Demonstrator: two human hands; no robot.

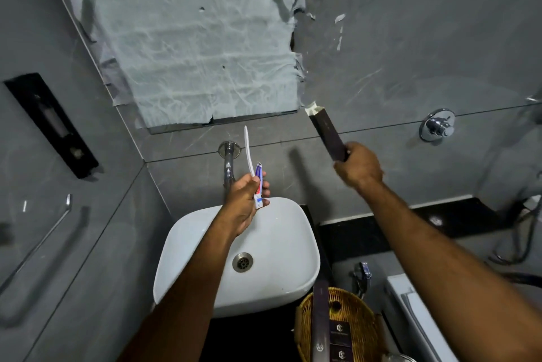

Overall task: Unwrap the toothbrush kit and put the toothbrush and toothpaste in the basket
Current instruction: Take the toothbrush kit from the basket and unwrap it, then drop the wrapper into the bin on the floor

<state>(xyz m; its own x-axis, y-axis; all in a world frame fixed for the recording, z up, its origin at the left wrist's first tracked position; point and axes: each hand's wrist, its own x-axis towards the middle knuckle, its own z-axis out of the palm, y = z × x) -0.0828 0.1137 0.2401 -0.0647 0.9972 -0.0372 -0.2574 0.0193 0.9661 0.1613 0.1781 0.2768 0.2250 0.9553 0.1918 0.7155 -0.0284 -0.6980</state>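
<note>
Two hands raised over the washbasin, one with the toothbrush and toothpaste, the other with the opened box.

The left hand is closed around one slim white toothbrush, pointing up, and one small white tube of toothpaste with red and blue print, pressed together above the far rim of the single glossy white ceramic washbasin, rounded-square with a metal drain. The right hand is clenched on one long, narrow dark cardboard box, its top end torn open and showing pale inside, held up against the grey stone wall. One round woven wicker basket sits at the lower edge on the dark tabletop, right of the washbasin, holding one long dark box and two small dark boxes with pale logos. One chrome tap juts from the wall.
</note>
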